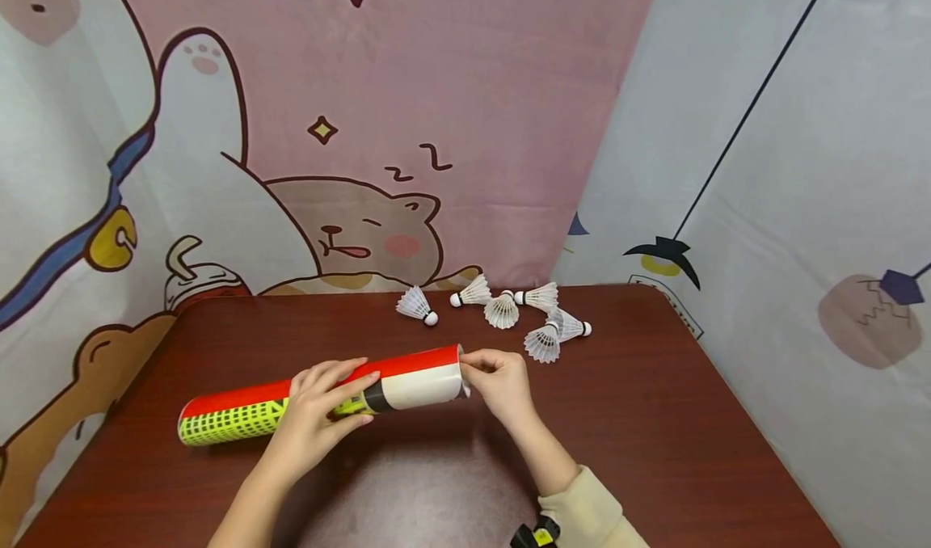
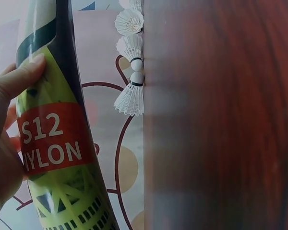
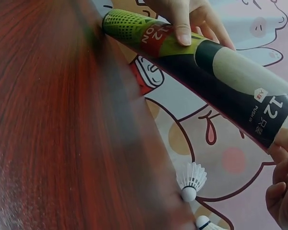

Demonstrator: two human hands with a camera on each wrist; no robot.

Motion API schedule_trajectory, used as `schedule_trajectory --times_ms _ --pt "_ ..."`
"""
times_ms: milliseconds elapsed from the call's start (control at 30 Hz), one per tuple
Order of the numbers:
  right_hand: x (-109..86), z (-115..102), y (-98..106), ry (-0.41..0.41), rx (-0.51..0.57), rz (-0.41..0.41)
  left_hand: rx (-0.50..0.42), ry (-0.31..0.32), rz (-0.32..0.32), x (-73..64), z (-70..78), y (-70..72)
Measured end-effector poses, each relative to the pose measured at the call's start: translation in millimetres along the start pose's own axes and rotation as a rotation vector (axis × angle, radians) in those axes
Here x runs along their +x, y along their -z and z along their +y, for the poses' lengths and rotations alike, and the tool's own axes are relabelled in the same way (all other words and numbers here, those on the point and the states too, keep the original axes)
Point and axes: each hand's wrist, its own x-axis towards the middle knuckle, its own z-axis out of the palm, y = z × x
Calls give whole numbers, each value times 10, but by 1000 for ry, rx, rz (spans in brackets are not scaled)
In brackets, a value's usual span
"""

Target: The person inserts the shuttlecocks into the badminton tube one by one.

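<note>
A long shuttlecock tube (image 1: 418,378), red, white and yellow-green with "S12 NYLON" print, lies slantwise across my front, its right end higher. My left hand (image 1: 313,411) grips it round the middle, thumb below and fingers over the top. In the left wrist view the thumb (image 2: 31,69) presses on the printed side. My right hand (image 1: 505,382) is at the tube's right end, bent fingers and thumb right at the rim. A bit of white shows at that mouth; I cannot tell what the fingertips hold there. In the right wrist view the lower fingers (image 3: 281,184) are curled.
Several white shuttlecocks lie near the table's back edge: one (image 1: 417,305) apart on the left, others bunched to the right, including one nearer shuttlecock (image 1: 542,343). The brown table (image 1: 640,435) meets a cartoon-printed cloth (image 1: 494,128) behind. A black strap (image 1: 534,533) sits at my right sleeve.
</note>
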Motion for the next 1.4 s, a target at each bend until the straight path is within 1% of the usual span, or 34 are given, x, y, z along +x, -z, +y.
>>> schedule_trajectory --times_ms 200,400,567,667,733,900,933,1067,1200,1400 --pt "-6 -18 50 9 -39 23 -1 -4 0 18 10 -23" --pt "25 -37 147 26 -42 102 8 -5 6 14 6 -22" --pt "103 58 299 76 -59 147 9 -3 12 12 10 -12" --pt "150 117 393 96 -96 180 6 -1 10 16 15 -9" --pt "196 239 458 86 -123 205 8 0 10 16 14 -10" --pt "305 621 646 71 -149 255 9 1 12 12 7 -18" --pt "316 667 688 74 -157 263 8 2 13 11 7 -19" --pt "358 803 831 77 -223 313 8 4 13 12 6 -21" --pt "375 942 945 53 -279 360 4 5 9 7 -5 -20" --pt "373 1122 1042 7 -292 372 1 14 -7 -6 -20 -24"
